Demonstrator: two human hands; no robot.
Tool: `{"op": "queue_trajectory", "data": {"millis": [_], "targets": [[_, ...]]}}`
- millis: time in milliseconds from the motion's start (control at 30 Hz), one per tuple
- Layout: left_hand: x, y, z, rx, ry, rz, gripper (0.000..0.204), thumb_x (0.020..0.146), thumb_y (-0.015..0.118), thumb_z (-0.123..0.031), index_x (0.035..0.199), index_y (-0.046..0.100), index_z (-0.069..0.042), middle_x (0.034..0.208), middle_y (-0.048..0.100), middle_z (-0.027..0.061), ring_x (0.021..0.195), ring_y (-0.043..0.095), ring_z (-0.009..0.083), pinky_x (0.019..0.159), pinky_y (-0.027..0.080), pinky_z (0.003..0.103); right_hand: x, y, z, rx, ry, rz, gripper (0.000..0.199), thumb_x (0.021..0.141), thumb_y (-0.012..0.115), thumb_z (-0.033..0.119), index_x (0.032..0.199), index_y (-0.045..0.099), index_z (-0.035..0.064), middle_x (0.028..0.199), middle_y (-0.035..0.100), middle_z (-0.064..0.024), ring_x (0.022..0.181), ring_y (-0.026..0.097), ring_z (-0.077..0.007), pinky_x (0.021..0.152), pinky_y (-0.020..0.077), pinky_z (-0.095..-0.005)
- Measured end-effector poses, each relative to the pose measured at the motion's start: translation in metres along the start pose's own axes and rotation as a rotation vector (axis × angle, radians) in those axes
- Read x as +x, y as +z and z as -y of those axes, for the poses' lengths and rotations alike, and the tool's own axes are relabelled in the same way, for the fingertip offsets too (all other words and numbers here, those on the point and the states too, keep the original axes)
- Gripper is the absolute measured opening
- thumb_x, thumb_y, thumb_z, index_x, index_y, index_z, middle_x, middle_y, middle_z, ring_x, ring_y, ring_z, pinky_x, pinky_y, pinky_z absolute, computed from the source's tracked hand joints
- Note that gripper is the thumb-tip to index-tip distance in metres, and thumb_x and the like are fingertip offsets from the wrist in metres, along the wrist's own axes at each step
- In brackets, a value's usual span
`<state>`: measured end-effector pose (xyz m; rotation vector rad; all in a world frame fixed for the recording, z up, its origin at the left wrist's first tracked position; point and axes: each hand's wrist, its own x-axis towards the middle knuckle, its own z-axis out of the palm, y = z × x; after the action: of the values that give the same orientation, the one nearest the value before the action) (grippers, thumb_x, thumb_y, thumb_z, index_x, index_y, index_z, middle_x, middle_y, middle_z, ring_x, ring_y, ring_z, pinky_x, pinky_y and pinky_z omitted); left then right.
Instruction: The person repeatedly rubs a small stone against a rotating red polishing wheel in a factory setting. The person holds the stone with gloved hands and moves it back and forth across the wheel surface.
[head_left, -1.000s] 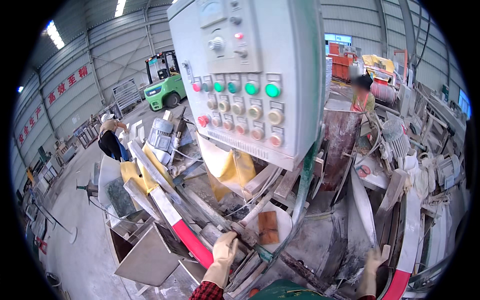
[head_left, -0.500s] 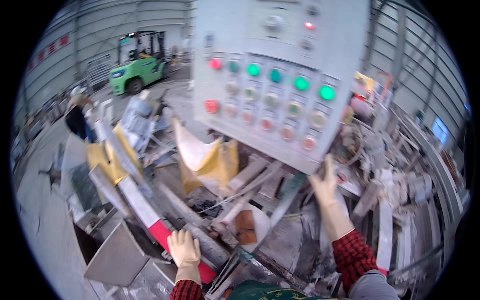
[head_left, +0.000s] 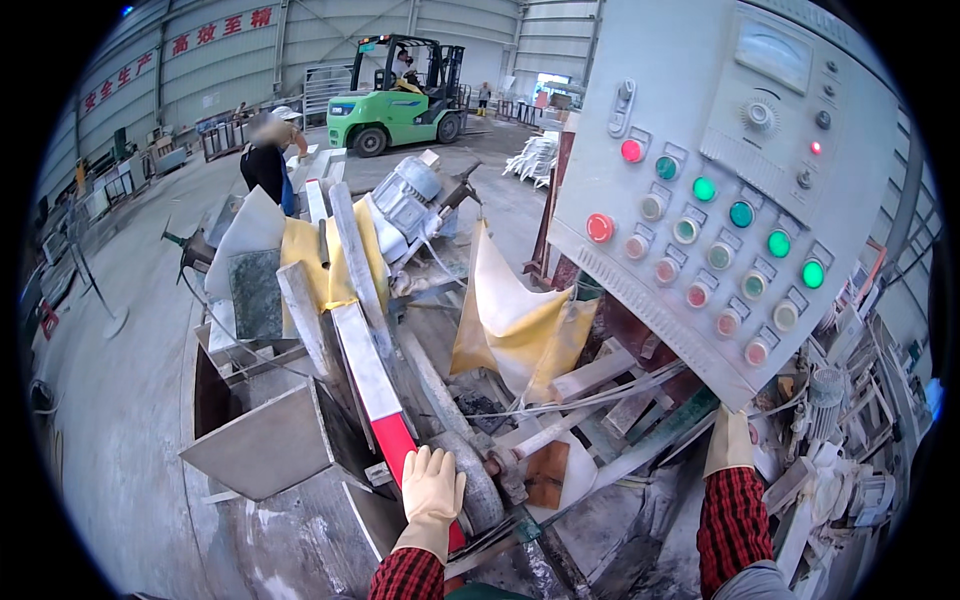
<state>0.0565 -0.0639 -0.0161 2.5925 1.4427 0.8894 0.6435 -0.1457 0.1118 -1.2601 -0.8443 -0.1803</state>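
Observation:
My left hand (head_left: 433, 492), in a cream rubber glove, lies with outstretched fingers on the red section (head_left: 394, 440) at the near end of a long narrow strip. Beyond the red, the strip continues as a white length (head_left: 366, 362). My right hand (head_left: 731, 442), gloved alike, is at the lower corner of a grey control panel (head_left: 640, 262); its fingers are hidden behind that corner. Rows of round buttons cover the panel, several green ones lit, with a red mushroom button (head_left: 600, 228), a dial knob (head_left: 760, 117) and a meter (head_left: 774, 52) above.
Yellow-and-white sheeting (head_left: 510, 325) hangs over the machine frame, near a grey motor (head_left: 408, 195). A metal bin (head_left: 265, 450) stands at left. Farther off are a bending person (head_left: 268, 160) and a green forklift (head_left: 398, 105) with someone seated. More machinery (head_left: 825, 400) crowds the right.
The view has turned left, so the panel and forklift appear farther right. My right fingers, visible by the panel edge before, are now behind its corner. My left hand stays on the red section.

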Motion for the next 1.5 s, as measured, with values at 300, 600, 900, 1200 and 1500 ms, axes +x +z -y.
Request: {"op": "queue_trajectory", "data": {"millis": [300,600,900,1200,1500], "targets": [[-0.005,0.001,-0.005,0.02,0.029,-0.036,0.039,0.081,0.068,-0.028,0.11,0.063,-0.003,0.112,0.061,0.0126,0.117,0.051,0.0343,0.106,0.037,0.049,-0.017,0.003,0.007,0.048,0.02,-0.036,0.039,0.099,0.053,0.016,0.136,0.049,0.0031,0.125,0.061,-0.0121,0.111,0.059,-0.0227,0.095,0.0473,-0.0358],[-0.005,-0.002,-0.015,0.02,0.055,-0.036,0.036,0.08,0.068,-0.027,0.106,0.062,-0.003,0.108,0.061,0.0113,0.111,0.052,0.0321,0.101,0.039,0.047,-0.023,0.003,0.013,0.072,0.016,-0.062,0.04,0.099,0.053,0.016,0.136,0.049,0.0029,0.125,0.061,-0.0122,0.112,0.059,-0.0228,0.095,0.047,-0.0358],[-0.011,-0.001,-0.019,0.023,0.064,-0.042,0.036,0.079,0.067,-0.025,0.107,0.061,-0.003,0.108,0.06,0.0122,0.109,0.053,0.0327,0.1,0.039,0.048,-0.021,0.012,0.01,0.096,0.006,-0.067,0.04,0.099,0.053,0.016,0.137,0.048,0.0027,0.126,0.06,-0.0124,0.112,0.059,-0.0229,0.096,0.0466,-0.0358],[-0.015,0.001,-0.023,0.029,0.069,-0.02,0.042,0.08,0.066,-0.026,0.113,0.06,-0.001,0.117,0.06,0.0155,0.114,0.053,0.0343,0.102,0.039,0.048,-0.019,0.014,0.017,0.097,0.004,-0.081,0.041,0.099,0.053,0.016,0.137,0.048,0.0025,0.126,0.06,-0.0125,0.113,0.058,-0.023,0.096,0.0462,-0.0358],[-0.022,0.005,-0.025,0.031,0.079,-0.02,0.045,0.081,0.066,-0.027,0.116,0.06,0.0,0.121,0.06,0.0175,0.115,0.054,0.035,0.103,0.038,0.05,-0.022,0.014,0.021,0.108,0.008,-0.086,0.041,0.099,0.053,0.016,0.137,0.048,0.0023,0.126,0.06,-0.0127,0.114,0.058,-0.0231,0.097,0.0459,-0.0358]]}}
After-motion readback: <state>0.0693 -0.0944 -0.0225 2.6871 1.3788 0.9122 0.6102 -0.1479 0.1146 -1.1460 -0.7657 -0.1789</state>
